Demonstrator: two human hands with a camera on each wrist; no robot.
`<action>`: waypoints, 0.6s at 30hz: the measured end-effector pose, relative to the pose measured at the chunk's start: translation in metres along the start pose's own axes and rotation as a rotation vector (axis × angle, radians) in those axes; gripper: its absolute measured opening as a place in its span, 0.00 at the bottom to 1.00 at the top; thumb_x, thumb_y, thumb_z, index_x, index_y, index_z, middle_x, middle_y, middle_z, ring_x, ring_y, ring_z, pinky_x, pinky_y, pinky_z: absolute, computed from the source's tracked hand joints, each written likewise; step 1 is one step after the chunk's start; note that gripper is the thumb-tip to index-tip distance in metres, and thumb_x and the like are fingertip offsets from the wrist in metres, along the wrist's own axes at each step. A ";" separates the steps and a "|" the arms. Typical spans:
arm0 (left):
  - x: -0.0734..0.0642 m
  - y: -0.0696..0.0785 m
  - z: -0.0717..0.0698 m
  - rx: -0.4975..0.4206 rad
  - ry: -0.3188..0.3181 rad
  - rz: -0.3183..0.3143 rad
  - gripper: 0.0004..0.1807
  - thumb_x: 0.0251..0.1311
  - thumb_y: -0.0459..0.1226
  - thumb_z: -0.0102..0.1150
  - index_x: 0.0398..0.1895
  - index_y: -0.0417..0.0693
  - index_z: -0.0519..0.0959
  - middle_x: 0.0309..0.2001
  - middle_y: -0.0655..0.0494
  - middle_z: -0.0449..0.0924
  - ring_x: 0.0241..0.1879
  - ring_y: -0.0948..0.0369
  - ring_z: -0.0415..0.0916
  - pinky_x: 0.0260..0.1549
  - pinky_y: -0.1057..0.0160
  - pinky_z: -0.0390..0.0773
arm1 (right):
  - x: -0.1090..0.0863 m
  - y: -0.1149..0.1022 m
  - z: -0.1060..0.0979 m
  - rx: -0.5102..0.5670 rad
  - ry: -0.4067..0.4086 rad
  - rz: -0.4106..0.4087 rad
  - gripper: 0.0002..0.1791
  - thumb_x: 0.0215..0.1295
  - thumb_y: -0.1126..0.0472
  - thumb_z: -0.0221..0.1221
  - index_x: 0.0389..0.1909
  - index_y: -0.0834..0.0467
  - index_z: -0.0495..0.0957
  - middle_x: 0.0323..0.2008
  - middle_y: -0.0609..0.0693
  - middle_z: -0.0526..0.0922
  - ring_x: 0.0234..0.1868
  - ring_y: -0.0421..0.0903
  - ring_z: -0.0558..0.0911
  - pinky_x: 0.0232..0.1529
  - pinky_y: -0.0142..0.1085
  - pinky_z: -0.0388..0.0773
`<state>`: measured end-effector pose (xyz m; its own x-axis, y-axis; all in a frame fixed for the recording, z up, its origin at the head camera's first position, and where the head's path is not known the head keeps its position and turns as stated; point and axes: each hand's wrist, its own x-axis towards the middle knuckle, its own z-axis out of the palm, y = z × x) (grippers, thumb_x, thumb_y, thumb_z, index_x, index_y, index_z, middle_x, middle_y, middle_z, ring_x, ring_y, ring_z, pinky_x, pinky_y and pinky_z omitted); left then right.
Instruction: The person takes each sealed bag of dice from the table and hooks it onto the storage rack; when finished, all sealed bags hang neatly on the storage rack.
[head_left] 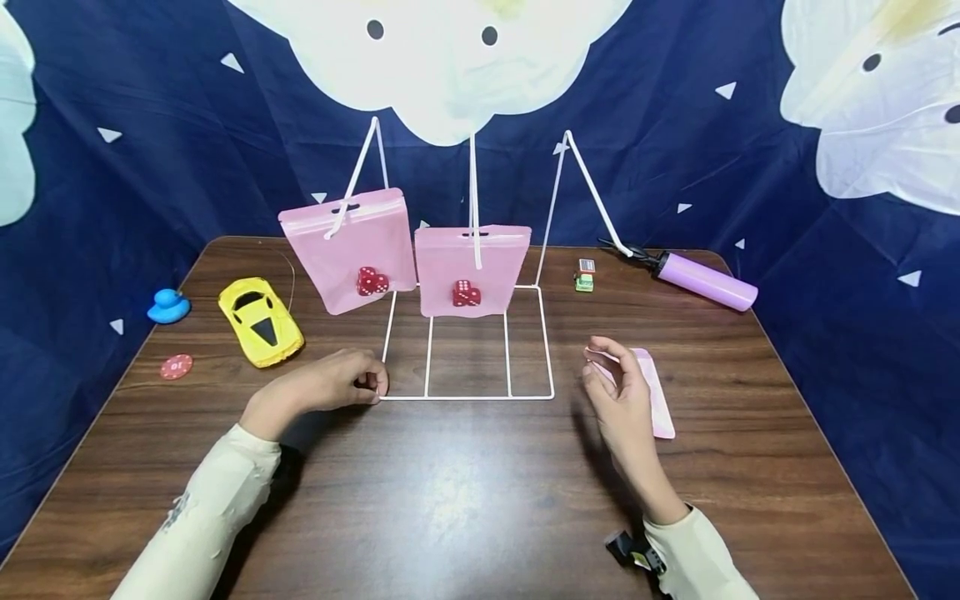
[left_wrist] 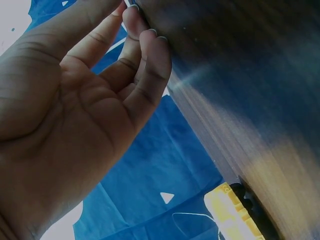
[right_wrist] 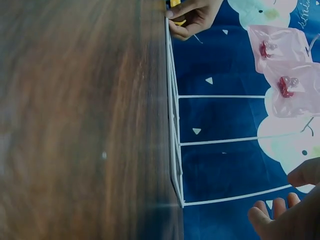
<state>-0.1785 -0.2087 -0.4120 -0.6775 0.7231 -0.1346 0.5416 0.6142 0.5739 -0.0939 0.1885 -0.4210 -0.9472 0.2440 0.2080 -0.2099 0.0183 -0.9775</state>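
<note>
A white wire display rack (head_left: pixel 468 398) stands on the table. Two pink zip bags hang from its arms, the left bag (head_left: pixel 337 275) and the middle bag (head_left: pixel 442 267), each showing red dice (head_left: pixel 466 293). My left hand (head_left: pixel 330 383) pinches the rack's front left corner; in the left wrist view its fingertips (left_wrist: pixel 159 50) are at the tabletop. My right hand (head_left: pixel 622 408) hovers right of the rack with loosely bent fingers and nothing visible between them. Partly hidden behind it, another pink bag (head_left: pixel 654 396) lies flat. The rack's right arm (head_left: pixel 596 192) carries no bag.
On the left are a yellow toy car (head_left: pixel 261 323), a blue rubber duck (head_left: pixel 168 307) and a red poker chip (head_left: pixel 176 367). Behind the right hand are a small green toy car (head_left: pixel 583 282) and a purple hand pump (head_left: pixel 705 282). A blue patterned cloth (head_left: pixel 652 75) hangs behind.
</note>
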 end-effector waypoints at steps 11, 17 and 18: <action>0.000 0.001 0.000 -0.001 -0.012 -0.018 0.11 0.61 0.26 0.71 0.31 0.52 0.83 0.31 0.65 0.75 0.33 0.66 0.70 0.35 0.62 0.73 | 0.004 0.004 -0.018 -0.033 0.032 0.019 0.23 0.73 0.80 0.54 0.67 0.76 0.70 0.62 0.58 0.77 0.62 0.45 0.81 0.60 0.26 0.77; -0.001 -0.007 0.002 -0.008 0.020 0.071 0.13 0.58 0.24 0.68 0.31 0.53 0.82 0.29 0.65 0.74 0.32 0.66 0.70 0.33 0.61 0.73 | 0.007 0.004 -0.029 -0.086 0.071 0.030 0.22 0.72 0.79 0.55 0.66 0.76 0.72 0.54 0.51 0.82 0.57 0.39 0.83 0.55 0.25 0.78; -0.001 -0.008 0.002 -0.012 0.023 0.080 0.13 0.58 0.24 0.68 0.31 0.52 0.82 0.29 0.65 0.74 0.32 0.66 0.70 0.33 0.61 0.73 | 0.008 0.003 -0.031 -0.099 0.074 0.035 0.22 0.72 0.79 0.55 0.65 0.76 0.73 0.53 0.51 0.83 0.56 0.38 0.83 0.54 0.24 0.78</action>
<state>-0.1809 -0.2137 -0.4177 -0.6435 0.7623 -0.0692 0.5890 0.5508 0.5914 -0.0945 0.2206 -0.4236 -0.9324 0.3165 0.1745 -0.1490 0.1034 -0.9834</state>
